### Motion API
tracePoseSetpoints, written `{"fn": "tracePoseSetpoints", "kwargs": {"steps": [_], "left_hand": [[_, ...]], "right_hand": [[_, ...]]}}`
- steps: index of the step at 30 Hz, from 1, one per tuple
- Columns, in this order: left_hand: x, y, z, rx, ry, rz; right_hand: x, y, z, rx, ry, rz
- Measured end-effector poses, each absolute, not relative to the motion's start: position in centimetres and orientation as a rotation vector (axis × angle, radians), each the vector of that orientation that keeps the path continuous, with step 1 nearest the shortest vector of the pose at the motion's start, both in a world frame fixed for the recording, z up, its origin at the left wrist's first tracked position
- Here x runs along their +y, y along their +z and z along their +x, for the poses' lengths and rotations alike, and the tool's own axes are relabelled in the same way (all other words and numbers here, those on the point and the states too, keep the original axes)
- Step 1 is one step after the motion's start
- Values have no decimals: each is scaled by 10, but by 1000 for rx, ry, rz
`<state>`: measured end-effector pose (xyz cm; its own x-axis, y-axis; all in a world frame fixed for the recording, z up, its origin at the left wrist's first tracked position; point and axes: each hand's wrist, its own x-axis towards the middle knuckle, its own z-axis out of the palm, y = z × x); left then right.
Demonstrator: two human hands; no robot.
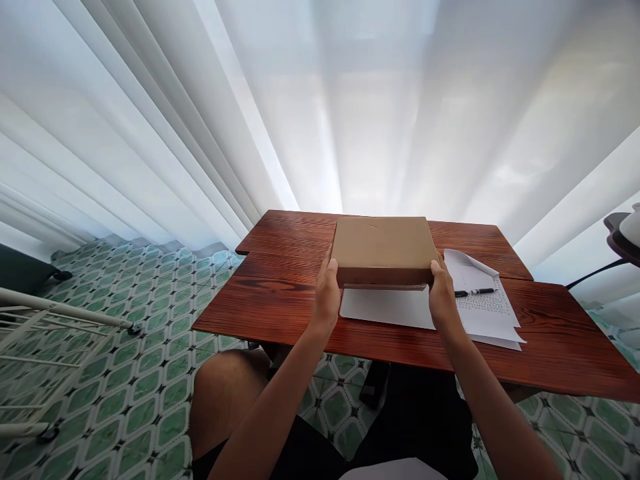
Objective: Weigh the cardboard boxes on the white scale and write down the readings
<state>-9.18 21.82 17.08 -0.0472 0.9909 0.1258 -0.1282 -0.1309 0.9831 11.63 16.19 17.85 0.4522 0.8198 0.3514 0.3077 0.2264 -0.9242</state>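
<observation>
At 9 o'clock, a white wire rack (45, 333) on castors is cut off by the frame edge; its full shape cannot be made out. Green patterned floor tiles (150, 373) lie open between it and the wooden table (280, 300), whose left edge is stepped and bare.

Left hand (326, 293): clasped on the left side of the brown cardboard box (383, 250), thumb on top at the near corner; the fingers go round the side and are hidden. The box sits at centre, toward 12 o'clock on the table, its near edge raised just above a white sheet (385, 308) partly covered by it. Whether the far edge rests on the table cannot be told.

Right hand (443, 297): clasped likewise on the box's right side, fingers hidden behind it.

At 3 o'clock of the box, a stack of printed papers (487, 313) with a curled top corner, print too small to read. A black pen (474, 292) lies across it. Beyond, the table's right part is bare to the frame edge. At far 3 o'clock a dark object (620, 237) is cut off and unidentifiable.
</observation>
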Motion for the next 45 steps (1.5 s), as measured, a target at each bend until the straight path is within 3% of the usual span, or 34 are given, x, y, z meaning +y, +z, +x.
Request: {"fn": "tracePoseSetpoints", "kwargs": {"steps": [22, 45], "left_hand": [[251, 183, -184, 1210, 1735, 1106], [263, 158, -229, 1458, 1768, 990]], "right_hand": [[222, 196, 12, -1181, 705, -1263], [247, 145, -37, -1214, 861, -1241]]}}
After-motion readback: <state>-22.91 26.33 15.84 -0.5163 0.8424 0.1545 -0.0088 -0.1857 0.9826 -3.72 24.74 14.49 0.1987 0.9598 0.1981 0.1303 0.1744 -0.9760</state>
